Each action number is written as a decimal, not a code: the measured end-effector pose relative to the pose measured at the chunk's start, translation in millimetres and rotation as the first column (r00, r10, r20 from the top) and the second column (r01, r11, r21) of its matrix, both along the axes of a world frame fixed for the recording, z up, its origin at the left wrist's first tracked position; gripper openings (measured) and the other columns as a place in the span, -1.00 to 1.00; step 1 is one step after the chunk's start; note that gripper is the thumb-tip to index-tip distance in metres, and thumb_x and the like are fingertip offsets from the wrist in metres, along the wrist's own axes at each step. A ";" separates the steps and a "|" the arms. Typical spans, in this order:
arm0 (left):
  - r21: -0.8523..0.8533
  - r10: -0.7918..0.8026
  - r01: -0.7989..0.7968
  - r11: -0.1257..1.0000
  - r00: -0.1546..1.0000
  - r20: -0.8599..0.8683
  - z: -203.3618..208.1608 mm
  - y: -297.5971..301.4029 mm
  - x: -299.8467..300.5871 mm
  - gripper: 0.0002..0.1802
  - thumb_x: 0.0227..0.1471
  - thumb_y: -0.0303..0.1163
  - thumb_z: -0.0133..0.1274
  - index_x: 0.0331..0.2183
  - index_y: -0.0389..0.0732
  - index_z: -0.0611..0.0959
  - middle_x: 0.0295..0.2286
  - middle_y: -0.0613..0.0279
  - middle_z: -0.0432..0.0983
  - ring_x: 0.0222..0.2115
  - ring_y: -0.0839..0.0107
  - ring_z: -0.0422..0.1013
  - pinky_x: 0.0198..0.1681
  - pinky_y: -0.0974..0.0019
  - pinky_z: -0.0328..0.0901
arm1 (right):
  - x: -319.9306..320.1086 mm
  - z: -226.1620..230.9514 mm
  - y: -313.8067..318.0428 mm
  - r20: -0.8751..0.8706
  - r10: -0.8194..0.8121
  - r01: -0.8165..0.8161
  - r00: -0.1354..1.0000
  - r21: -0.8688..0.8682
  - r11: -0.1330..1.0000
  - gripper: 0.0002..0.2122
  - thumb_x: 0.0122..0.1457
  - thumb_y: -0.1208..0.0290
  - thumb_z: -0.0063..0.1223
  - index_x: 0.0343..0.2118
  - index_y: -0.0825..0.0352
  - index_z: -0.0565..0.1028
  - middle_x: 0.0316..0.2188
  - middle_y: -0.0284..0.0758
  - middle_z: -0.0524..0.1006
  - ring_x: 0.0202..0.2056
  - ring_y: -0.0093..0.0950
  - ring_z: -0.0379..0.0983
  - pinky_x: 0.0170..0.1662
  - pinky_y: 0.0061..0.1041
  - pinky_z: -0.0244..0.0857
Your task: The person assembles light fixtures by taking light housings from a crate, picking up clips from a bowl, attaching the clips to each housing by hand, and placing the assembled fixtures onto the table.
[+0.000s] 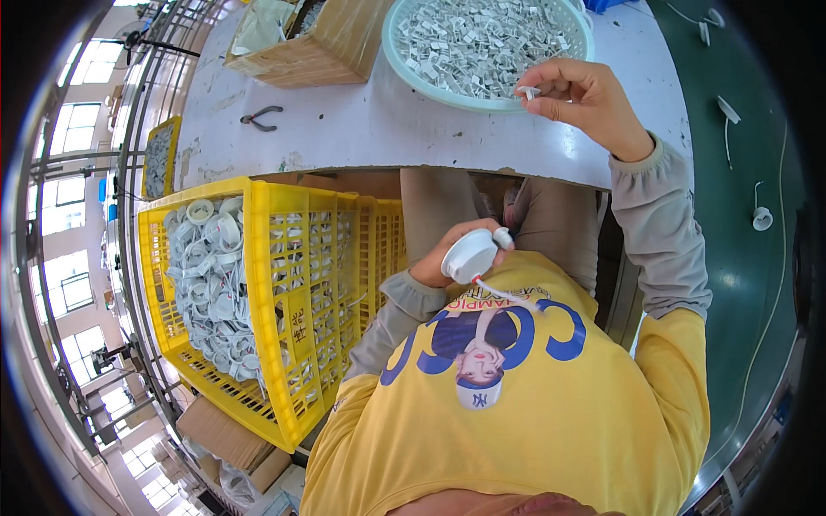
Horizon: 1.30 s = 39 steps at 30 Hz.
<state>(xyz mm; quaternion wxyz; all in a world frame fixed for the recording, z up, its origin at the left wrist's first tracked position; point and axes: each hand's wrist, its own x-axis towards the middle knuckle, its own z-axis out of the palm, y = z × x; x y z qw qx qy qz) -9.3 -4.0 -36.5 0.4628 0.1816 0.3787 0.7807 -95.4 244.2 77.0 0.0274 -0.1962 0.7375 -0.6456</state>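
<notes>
1. The right hand (pixel 578 93) pinches a small white piece (pixel 528 92) between thumb and forefinger, near the rim of a pale green basin (pixel 393 60).
2. The left hand (pixel 433 261) grasps a white round fitting (pixel 469 256), its fingers curled partly behind it; the fitting lies against the palm side, in front of the body. A small white cylinder (pixel 502 237) sits by the fingertips (whether it is joined to the fitting, I cannot tell).
3. A white cable (pixel 512 294), red where it meets the fitting, trails over the yellow shirt (pixel 568 421).
4. The shirt carries large blue letters (pixel 564 331), smaller red and dark lettering and a printed figure in a cap with an emblem; dark characters (pixel 299 327) mark the yellow crate (pixel 260 258).
5. That crate, to the left, is heaped with white fittings (pixel 211 284).
6. On the worn white table (pixel 387 129) stand the basin, full of small white pieces (pixel 477 43), and an open cardboard box (pixel 323 56); dark-handled pliers (pixel 260 119) lie nearer the crate.
7. Beyond, a few white corded parts (pixel 762 218) lie on the green floor (pixel 723 258); windows (pixel 79 127) line the left.
</notes>
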 end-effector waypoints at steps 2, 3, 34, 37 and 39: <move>0.002 0.067 -0.068 0.998 0.991 0.116 -4.7 -0.9 1.2 -0.83 0.06 -0.36 -0.12 -0.28 -0.20 0.44 -0.48 0.21 0.40 -0.56 0.59 0.31 -0.60 0.61 0.21 | 5.5 -2.8 -1.8 -0.064 0.006 -0.010 0.998 -0.060 0.998 -0.79 -0.02 0.54 0.11 -0.28 0.40 0.45 -0.47 -0.43 0.48 -0.43 -0.69 0.38 -0.35 -0.71 0.27; -0.005 0.128 -0.129 0.992 0.982 0.141 1.9 0.4 -0.4 -0.86 0.05 -0.37 -0.12 -0.31 -0.19 0.43 -0.49 0.22 0.40 -0.57 0.59 0.31 -0.60 0.60 0.21 | 8.9 -1.3 -2.6 -0.065 0.008 -0.012 0.998 -0.059 0.998 -0.79 -0.02 0.54 0.11 -0.28 0.40 0.45 -0.47 -0.43 0.48 -0.43 -0.69 0.38 -0.35 -0.71 0.27; -0.339 0.283 -0.375 0.863 0.914 -0.289 33.3 32.9 11.5 -0.86 0.01 -0.40 -0.04 -0.37 -0.27 0.44 -0.46 0.38 0.37 -0.42 0.70 0.26 -0.37 0.55 0.20 | 115.4 -64.6 -18.5 0.326 -0.033 0.027 0.945 0.022 0.999 -0.87 0.11 0.58 -0.11 -0.27 0.44 0.40 -0.43 -0.38 0.49 -0.41 -0.71 0.38 -0.36 -0.74 0.27; -0.369 0.255 -0.350 0.861 0.925 -0.282 36.5 34.6 13.5 -0.86 0.01 -0.40 -0.03 -0.38 -0.27 0.44 -0.46 0.38 0.37 -0.43 0.69 0.26 -0.38 0.54 0.20 | 116.9 -65.7 -18.8 0.365 -0.023 0.031 0.931 -0.016 0.999 -0.86 0.12 0.59 -0.12 -0.25 0.44 0.36 -0.43 -0.38 0.49 -0.40 -0.71 0.39 -0.35 -0.75 0.26; -0.368 0.252 -0.348 0.862 0.925 -0.284 37.1 35.2 13.5 -0.86 0.01 -0.40 -0.03 -0.38 -0.28 0.44 -0.47 0.37 0.37 -0.43 0.69 0.27 -0.38 0.54 0.20 | 116.7 -67.1 -18.8 0.372 -0.012 0.024 0.928 -0.027 0.999 -0.86 0.12 0.59 -0.12 -0.25 0.43 0.35 -0.43 -0.38 0.49 -0.39 -0.71 0.39 -0.35 -0.75 0.25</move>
